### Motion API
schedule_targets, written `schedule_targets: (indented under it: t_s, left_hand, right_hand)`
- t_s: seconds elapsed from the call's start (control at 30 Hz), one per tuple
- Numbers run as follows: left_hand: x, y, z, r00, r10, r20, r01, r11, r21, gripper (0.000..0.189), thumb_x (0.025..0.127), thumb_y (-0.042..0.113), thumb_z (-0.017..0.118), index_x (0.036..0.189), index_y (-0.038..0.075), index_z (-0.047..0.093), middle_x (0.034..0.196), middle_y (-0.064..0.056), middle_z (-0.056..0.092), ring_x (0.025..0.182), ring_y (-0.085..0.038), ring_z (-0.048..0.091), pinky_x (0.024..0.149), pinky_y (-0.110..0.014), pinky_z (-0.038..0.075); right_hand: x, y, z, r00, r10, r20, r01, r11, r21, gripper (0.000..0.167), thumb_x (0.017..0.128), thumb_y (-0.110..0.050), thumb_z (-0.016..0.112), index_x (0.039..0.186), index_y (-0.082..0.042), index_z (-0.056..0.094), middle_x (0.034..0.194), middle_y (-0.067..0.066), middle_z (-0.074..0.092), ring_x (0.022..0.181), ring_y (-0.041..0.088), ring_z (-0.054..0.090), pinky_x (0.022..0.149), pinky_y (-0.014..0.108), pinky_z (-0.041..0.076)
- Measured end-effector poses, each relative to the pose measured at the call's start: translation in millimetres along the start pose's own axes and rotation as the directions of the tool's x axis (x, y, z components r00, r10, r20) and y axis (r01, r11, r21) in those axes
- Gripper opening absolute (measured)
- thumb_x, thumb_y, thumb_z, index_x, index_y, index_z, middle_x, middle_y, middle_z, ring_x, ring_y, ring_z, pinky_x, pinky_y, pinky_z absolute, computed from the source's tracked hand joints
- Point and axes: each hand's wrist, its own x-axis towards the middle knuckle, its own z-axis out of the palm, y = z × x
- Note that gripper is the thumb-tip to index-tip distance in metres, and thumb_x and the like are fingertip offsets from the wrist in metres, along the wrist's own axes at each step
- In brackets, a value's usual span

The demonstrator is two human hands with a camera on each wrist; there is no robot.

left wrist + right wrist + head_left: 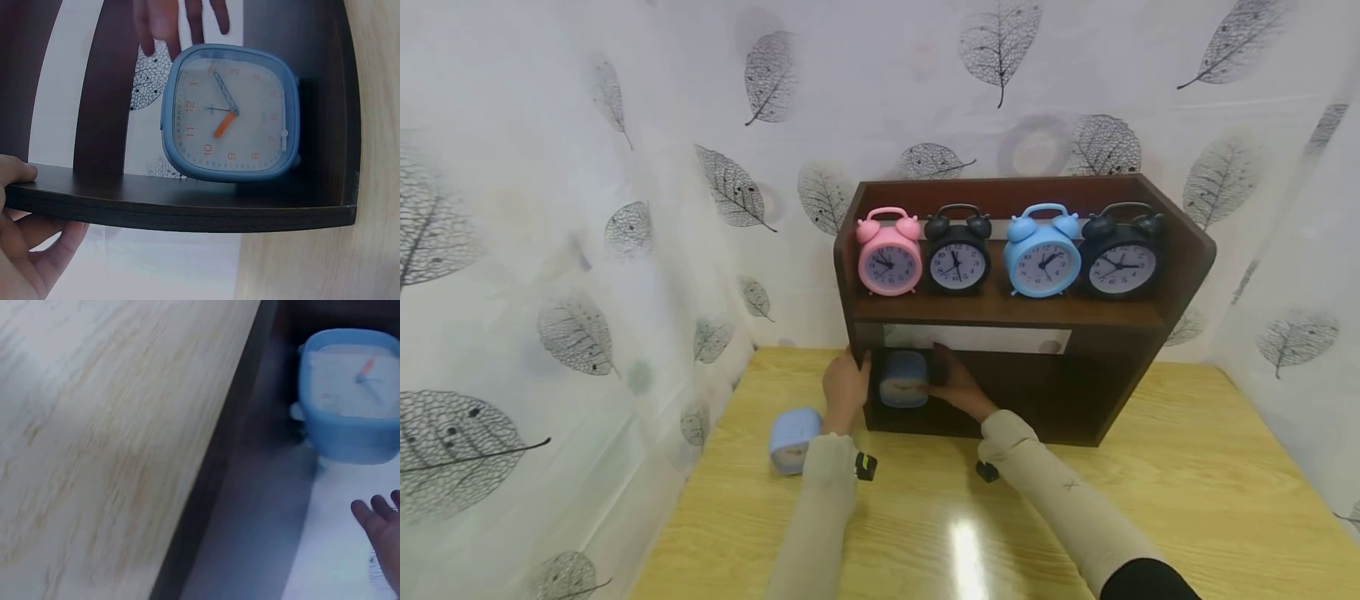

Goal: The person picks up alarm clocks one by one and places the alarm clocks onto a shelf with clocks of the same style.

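Note:
A blue square alarm clock [231,119] stands in the lower left compartment of the dark brown shelf [1000,312], its dial facing outward. My left hand [846,385] grips the shelf's left side panel [187,209], thumb on one face and fingers on the other. To the right of the clock is my right hand [957,385], fingers extended. In the right wrist view those fingertips [362,509] are a short way off the clock's side, with nothing between them. A second blue square clock [793,440] sits on the table, left of my left forearm.
On the upper shelf stand a pink twin-bell clock [890,260], a black one [957,260], a light blue one [1042,260] and another black one [1122,260]. The wooden table [910,517] meets a leaf-patterned curtain [647,167] behind and at the sides.

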Motion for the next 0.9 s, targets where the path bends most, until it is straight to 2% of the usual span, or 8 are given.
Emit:
schedule_targets:
  t_s: [0.13, 0.2, 0.27, 0.37, 0.57, 0.77, 0.9]
  left_hand:
    - [1.0, 0.1, 0.0, 1.000, -0.001, 0.003, 0.001, 1.000, -0.014, 0.035, 0.094, 0.030, 0.052, 0.103, -0.003, 0.063, 0.084, -0.024, 0.068, 0.077, -0.039, 0.066, 0.064, -0.049, 0.050]
    - [0.9, 0.4, -0.3, 1.000, -0.002, 0.009, 0.002, 1.000, -0.020, 0.037, 0.095, 0.031, 0.051, 0.104, -0.003, 0.063, 0.085, -0.024, 0.068, 0.078, -0.040, 0.066, 0.065, -0.049, 0.050]
    - [0.6, 0.5, -0.5, 1.000, -0.005, 0.008, 0.005, 1.000, -0.026, 0.037, 0.095, 0.031, 0.051, 0.104, -0.003, 0.063, 0.086, -0.025, 0.068, 0.079, -0.040, 0.065, 0.066, -0.050, 0.050]
    - [-0.3, 0.8, -1.4, 1.000, -0.005, 0.010, 0.005, 1.000, -0.029, 0.037, 0.095, 0.030, 0.051, 0.104, -0.004, 0.063, 0.085, -0.025, 0.068, 0.078, -0.040, 0.066, 0.066, -0.050, 0.050]
    - [-2.2, 2.1, -2.8, 1.000, 0.005, 0.001, -0.005, 1.000, -0.020, 0.037, 0.095, 0.030, 0.051, 0.104, -0.004, 0.063, 0.082, -0.025, 0.068, 0.077, -0.040, 0.066, 0.064, -0.049, 0.050]
    - [-3.1, 2.7, -4.4, 1.000, 0.011, 0.001, -0.011, 1.000, -0.021, 0.038, 0.095, 0.030, 0.051, 0.102, -0.005, 0.063, 0.082, -0.025, 0.067, 0.077, -0.041, 0.065, 0.065, -0.050, 0.050]
    - [-2.6, 1.7, -3.9, 1.000, 0.021, 0.007, -0.021, 1.000, -0.017, 0.039, 0.095, 0.031, 0.050, 0.102, -0.005, 0.063, 0.082, -0.025, 0.067, 0.077, -0.040, 0.065, 0.065, -0.050, 0.050]
  right_hand:
    - [-12.6, -19, -7, 1.000, 0.003, -0.011, -0.003, 1.000, -0.025, 0.083, 0.080, -0.004, 0.071, 0.144, 0.009, 0.020, 0.148, 0.031, 0.026, 0.137, 0.045, 0.026, 0.110, 0.056, 0.026]
    - [-16.3, -14, -8, 0.999, -0.023, -0.037, 0.022, 0.999, -0.045, 0.083, 0.080, -0.007, 0.072, 0.145, 0.006, 0.022, 0.148, 0.029, 0.029, 0.137, 0.042, 0.028, 0.110, 0.053, 0.028]
    - [-23.1, -21, -11, 0.998, -0.040, -0.056, 0.036, 0.997, -0.066, 0.081, 0.080, -0.006, 0.072, 0.144, 0.006, 0.024, 0.147, 0.029, 0.030, 0.136, 0.043, 0.030, 0.109, 0.054, 0.029]
    - [-32.4, -19, -15, 0.993, -0.083, -0.085, 0.074, 0.993, -0.096, 0.079, 0.080, -0.011, 0.074, 0.144, 0.001, 0.029, 0.146, 0.026, 0.034, 0.135, 0.041, 0.034, 0.107, 0.053, 0.032]
    - [-58.6, -28, -31, 0.983, -0.138, -0.120, 0.123, 0.984, -0.128, 0.074, 0.079, -0.017, 0.075, 0.141, -0.004, 0.037, 0.145, 0.018, 0.040, 0.134, 0.035, 0.038, 0.106, 0.051, 0.035]
    - [-86.5, -41, -50, 0.954, -0.228, -0.195, 0.186, 0.960, -0.211, 0.070, 0.078, -0.012, 0.076, 0.138, -0.004, 0.041, 0.141, 0.017, 0.045, 0.130, 0.034, 0.042, 0.105, 0.045, 0.036]
    - [-104.5, -46, -65, 0.914, -0.293, -0.282, 0.210, 0.934, -0.291, 0.070, 0.074, -0.006, 0.078, 0.136, -0.006, 0.046, 0.137, 0.014, 0.050, 0.126, 0.029, 0.046, 0.105, 0.023, 0.037]
